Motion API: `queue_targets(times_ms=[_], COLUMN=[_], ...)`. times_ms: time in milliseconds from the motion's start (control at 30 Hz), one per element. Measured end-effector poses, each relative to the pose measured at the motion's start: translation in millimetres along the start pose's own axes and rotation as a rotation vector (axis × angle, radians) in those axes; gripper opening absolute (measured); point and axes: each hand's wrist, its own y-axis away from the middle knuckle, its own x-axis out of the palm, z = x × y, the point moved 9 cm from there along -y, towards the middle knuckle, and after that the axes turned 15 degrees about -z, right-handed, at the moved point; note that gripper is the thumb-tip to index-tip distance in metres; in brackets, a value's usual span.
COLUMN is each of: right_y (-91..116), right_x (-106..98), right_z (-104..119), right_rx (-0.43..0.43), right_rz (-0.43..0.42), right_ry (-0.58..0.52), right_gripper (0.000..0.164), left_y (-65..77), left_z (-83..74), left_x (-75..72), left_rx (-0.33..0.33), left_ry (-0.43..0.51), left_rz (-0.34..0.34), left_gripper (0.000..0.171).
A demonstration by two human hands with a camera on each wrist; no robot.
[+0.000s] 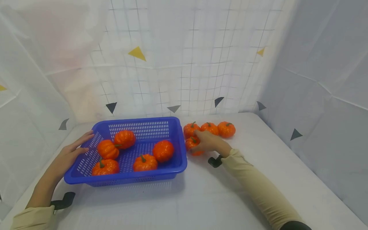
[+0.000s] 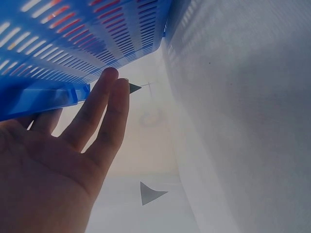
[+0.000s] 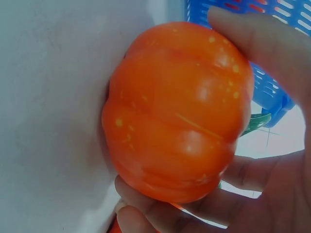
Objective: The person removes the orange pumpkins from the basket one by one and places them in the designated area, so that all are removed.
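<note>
A blue perforated plastic basket (image 1: pixel 126 176) stands on the table with several small orange pumpkins inside, among them a pumpkin (image 1: pixel 163 150) at its right side. My left hand (image 1: pixel 70 155) holds the basket's left rim; in the left wrist view two fingers (image 2: pixel 114 111) reach along the outside of its wall. To the right of the basket, my right hand (image 1: pixel 211 142) grips an orange pumpkin (image 3: pixel 180 111) with a green stem, thumb on one side and fingers curled round the other. In the head view the hand partly covers that pumpkin.
Behind the right hand, 3 more pumpkins stand in a row: a left one (image 1: pixel 189 130), a middle one (image 1: pixel 210 127) and a right one (image 1: pixel 226 129). White sheeting (image 1: pixel 161 80) encloses the white table (image 1: pixel 201 204) at the back and sides.
</note>
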Motion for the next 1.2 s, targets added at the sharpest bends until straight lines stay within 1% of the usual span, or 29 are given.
queue_targets(times_ms=[233, 333, 467, 567, 700, 800, 900, 967, 1200], right_y=[-1, 1, 6, 8, 11, 15, 17, 15, 8], right_x=[0, -3, -18, -36, -58, -68, -69, -67, -59], right_z=[0, 0, 4, 14, 39, 60, 81, 96, 153], right_rx=[-0.009, -0.005, -0.004, -0.025, -0.071, -0.104, -0.145, -0.190, -0.426], right_rz=[0.004, 0.009, -0.007, -0.066, -0.170, -0.200, -0.186, -0.159, -0.066], right_ry=[0.035, 0.056, 0.117, 0.127, 0.065, 0.025, -0.002, -0.026, -0.104], right_gripper=[0.063, 0.071, 0.079, 0.074, 0.061, 0.059, 0.063, 0.064, 0.057], left_y=[-0.4, -0.7, -1.8, -1.5, 0.0, 0.9, 0.9, 0.7, -0.9], left_z=[1.2, 2.1, 3.2, 3.1, 2.7, 3.2, 3.7, 3.7, 3.0], left_x=[-0.3, 0.1, 1.9, 2.2, 1.0, 0.8, 0.7, 0.5, 0.5], left_rx=[-0.010, -0.014, -0.016, -0.016, -0.019, -0.023, -0.024, -0.022, -0.009], left_ry=[-0.006, -0.011, -0.011, -0.015, -0.010, -0.005, -0.003, -0.001, -0.004], left_rz=[-0.002, -0.005, -0.004, -0.005, -0.009, -0.006, -0.007, -0.008, -0.014], left_gripper=[0.056, 0.057, 0.057, 0.057, 0.056, 0.056, 0.057, 0.057, 0.056])
